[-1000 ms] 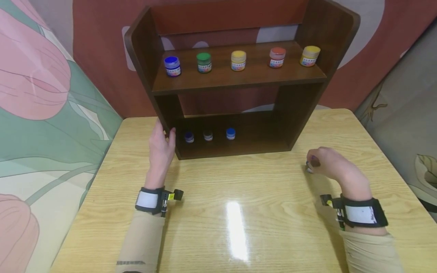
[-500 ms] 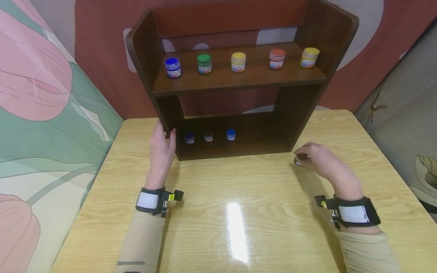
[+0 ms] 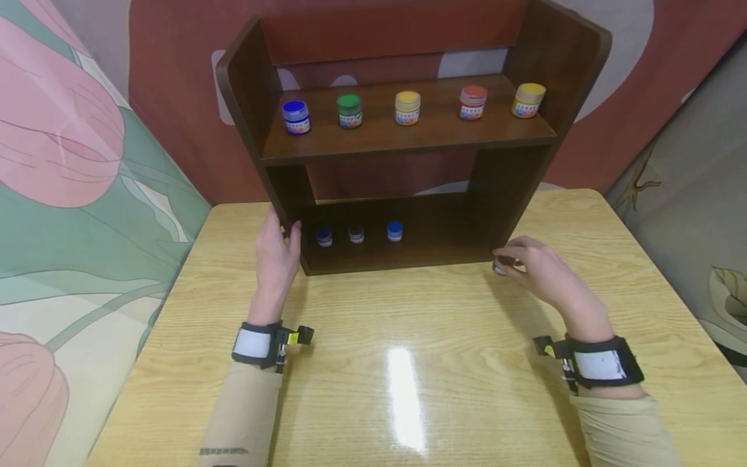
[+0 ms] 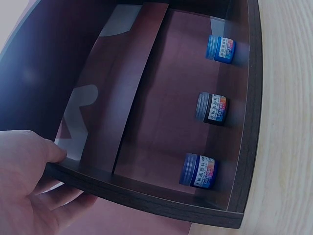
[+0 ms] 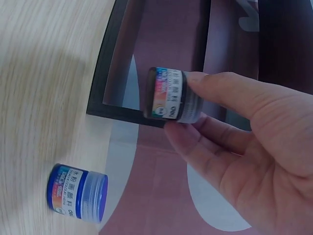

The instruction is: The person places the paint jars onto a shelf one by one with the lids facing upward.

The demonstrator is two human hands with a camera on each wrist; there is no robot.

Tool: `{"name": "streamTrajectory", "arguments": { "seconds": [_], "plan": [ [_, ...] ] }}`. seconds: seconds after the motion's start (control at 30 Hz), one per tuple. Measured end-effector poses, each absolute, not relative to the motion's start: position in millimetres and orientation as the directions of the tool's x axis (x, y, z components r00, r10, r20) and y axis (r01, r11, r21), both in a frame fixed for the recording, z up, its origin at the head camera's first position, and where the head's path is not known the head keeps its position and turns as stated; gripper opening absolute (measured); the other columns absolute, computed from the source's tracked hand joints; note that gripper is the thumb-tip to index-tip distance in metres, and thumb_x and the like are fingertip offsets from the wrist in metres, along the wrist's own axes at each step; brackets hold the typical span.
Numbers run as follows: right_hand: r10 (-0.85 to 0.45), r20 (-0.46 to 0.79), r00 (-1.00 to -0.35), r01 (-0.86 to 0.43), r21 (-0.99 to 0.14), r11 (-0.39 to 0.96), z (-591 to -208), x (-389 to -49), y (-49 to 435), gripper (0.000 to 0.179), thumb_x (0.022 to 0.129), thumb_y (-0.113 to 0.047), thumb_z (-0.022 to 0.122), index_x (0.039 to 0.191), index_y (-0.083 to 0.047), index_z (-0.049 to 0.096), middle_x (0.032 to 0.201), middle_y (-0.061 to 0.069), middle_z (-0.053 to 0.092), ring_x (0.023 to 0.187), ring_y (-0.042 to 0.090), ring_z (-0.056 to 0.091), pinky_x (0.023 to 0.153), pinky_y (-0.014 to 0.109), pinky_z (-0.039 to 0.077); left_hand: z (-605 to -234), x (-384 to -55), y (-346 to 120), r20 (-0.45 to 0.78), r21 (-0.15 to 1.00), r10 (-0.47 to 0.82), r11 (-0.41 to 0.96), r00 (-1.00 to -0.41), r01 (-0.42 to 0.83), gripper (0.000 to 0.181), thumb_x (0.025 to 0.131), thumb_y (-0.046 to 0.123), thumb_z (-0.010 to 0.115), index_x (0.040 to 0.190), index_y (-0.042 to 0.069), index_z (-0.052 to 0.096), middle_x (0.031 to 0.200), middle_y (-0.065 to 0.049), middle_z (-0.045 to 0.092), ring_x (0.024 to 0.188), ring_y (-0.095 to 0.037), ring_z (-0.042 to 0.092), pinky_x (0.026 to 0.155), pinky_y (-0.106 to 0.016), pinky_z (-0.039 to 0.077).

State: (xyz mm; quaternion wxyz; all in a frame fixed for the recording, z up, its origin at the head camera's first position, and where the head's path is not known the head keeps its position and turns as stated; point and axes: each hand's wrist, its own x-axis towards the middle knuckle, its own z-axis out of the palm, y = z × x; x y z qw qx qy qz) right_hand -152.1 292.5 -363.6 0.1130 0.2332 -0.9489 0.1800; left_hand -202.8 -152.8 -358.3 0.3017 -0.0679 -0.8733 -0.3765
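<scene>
My right hand (image 3: 537,269) pinches a dark paint jar (image 5: 171,95) by its lid end, between thumb and fingers. It holds the jar just in front of the lower right corner of a dark brown wooden shelf (image 3: 408,148). A blue paint jar (image 5: 78,193) stands on the table beside that corner in the right wrist view; my hand hides it in the head view. My left hand (image 3: 277,259) grips the shelf's left side panel, thumb inside and fingers outside. On the lower board stand a dark blue jar (image 4: 199,171), a dark jar (image 4: 212,108) and a bright blue jar (image 4: 220,49).
The upper board carries a blue jar (image 3: 296,118), a green jar (image 3: 349,111), a yellow jar (image 3: 407,109), a red jar (image 3: 473,104) and another yellow jar (image 3: 528,102). The shelf stands at the back of a light wood table (image 3: 350,389), against patterned cloth (image 3: 169,97).
My right hand has moved left and slightly back with the dark jar, from the table at the right to the shelf's lower right corner. My left hand has stayed on the side panel.
</scene>
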Motion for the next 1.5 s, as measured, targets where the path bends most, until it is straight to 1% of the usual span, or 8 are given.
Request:
{"name": "streamTrajectory", "arguments": {
  "seconds": [0.17, 0.43, 0.6, 0.83, 1.0, 1.2, 1.33, 1.5],
  "plan": [
    [-0.385, 0.333, -0.861, -0.482, -0.286, 0.828, -365, -154, 288, 0.031, 0.083, -0.007, 0.079, 0.111, 0.002, 0.073, 0.102, 0.024, 0.067, 0.092, 0.038, 0.066, 0.079, 0.054, 0.056, -358, -203, -153, 0.571, 0.621, -0.112, 0.707, -0.813, 0.338, 0.037, 0.100, 0.013, 0.057, 0.135, 0.002, 0.050, 0.128, -0.023, 0.062, 0.121, -0.038, 0.062, 0.091, -0.050, 0.059],
    [-0.380, 0.331, -0.864, -0.475, -0.283, 0.833, -369, -159, 279, 0.029, 0.084, -0.005, 0.078, 0.112, 0.002, 0.073, 0.102, 0.025, 0.067, 0.095, 0.039, 0.065, 0.082, 0.054, 0.056, -359, -204, -153, 0.582, 0.612, -0.110, 0.711, -0.806, 0.345, 0.037, 0.100, 0.013, 0.058, 0.134, 0.001, 0.050, 0.128, -0.023, 0.062, 0.121, -0.038, 0.061, 0.092, -0.050, 0.059],
    [-0.368, 0.302, -0.880, -0.457, -0.321, 0.830, -370, -164, 271, 0.030, 0.086, -0.007, 0.077, 0.114, 0.002, 0.072, 0.105, 0.023, 0.067, 0.097, 0.036, 0.065, 0.085, 0.053, 0.056, -359, -203, -153, 0.579, 0.614, -0.108, 0.710, -0.808, 0.345, 0.037, 0.100, 0.013, 0.057, 0.135, 0.002, 0.050, 0.128, -0.023, 0.062, 0.121, -0.038, 0.062, 0.091, -0.051, 0.059],
    [-0.345, 0.273, -0.898, -0.429, -0.362, 0.828, -367, -172, 258, 0.031, 0.087, -0.006, 0.075, 0.116, 0.003, 0.068, 0.109, 0.023, 0.066, 0.088, 0.033, 0.069, 0.080, 0.050, 0.059, -360, -204, -154, 0.581, 0.612, -0.103, 0.709, -0.807, 0.350, 0.038, 0.100, 0.013, 0.057, 0.136, 0.002, 0.050, 0.129, -0.022, 0.062, 0.122, -0.037, 0.062, 0.092, -0.050, 0.059],
    [-0.317, 0.279, -0.906, -0.407, -0.373, 0.834, -367, -179, 251, 0.029, 0.088, -0.006, 0.074, 0.114, 0.004, 0.067, 0.111, 0.024, 0.065, 0.092, 0.035, 0.067, 0.082, 0.050, 0.059, -360, -205, -154, 0.598, 0.600, -0.097, 0.713, -0.796, 0.364, 0.039, 0.100, 0.012, 0.058, 0.136, 0.002, 0.049, 0.129, -0.023, 0.062, 0.121, -0.038, 0.062, 0.093, -0.050, 0.058],
    [-0.317, 0.307, -0.897, -0.421, -0.382, 0.823, -370, -189, 243, 0.027, 0.087, -0.004, 0.074, 0.112, 0.006, 0.068, 0.110, 0.025, 0.066, 0.091, 0.036, 0.069, 0.081, 0.049, 0.060, -360, -204, -154, 0.603, 0.597, -0.097, 0.713, -0.792, 0.367, 0.038, 0.099, 0.010, 0.058, 0.136, 0.001, 0.049, 0.128, -0.023, 0.062, 0.121, -0.038, 0.062, 0.093, -0.050, 0.058],
    [-0.301, 0.313, -0.901, -0.411, -0.393, 0.823, -370, -196, 238, 0.026, 0.088, -0.004, 0.073, 0.111, 0.007, 0.068, 0.111, 0.026, 0.065, 0.096, 0.038, 0.067, 0.085, 0.050, 0.059, -360, -205, -155, 0.600, 0.597, -0.102, 0.717, -0.794, 0.359, 0.039, 0.099, 0.011, 0.058, 0.136, 0.001, 0.049, 0.128, -0.023, 0.062, 0.122, -0.038, 0.061, 0.098, -0.051, 0.056],
    [-0.295, 0.340, -0.893, -0.418, -0.386, 0.822, -371, -205, 232, 0.026, 0.089, -0.004, 0.072, 0.111, 0.008, 0.069, 0.111, 0.028, 0.066, 0.100, 0.041, 0.065, 0.090, 0.052, 0.056, -361, -205, -155, 0.587, 0.605, -0.105, 0.715, -0.803, 0.349, 0.038, 0.100, 0.012, 0.058, 0.136, 0.001, 0.049, 0.128, -0.023, 0.063, 0.121, -0.038, 0.062, 0.093, -0.050, 0.058]
  ]
}}
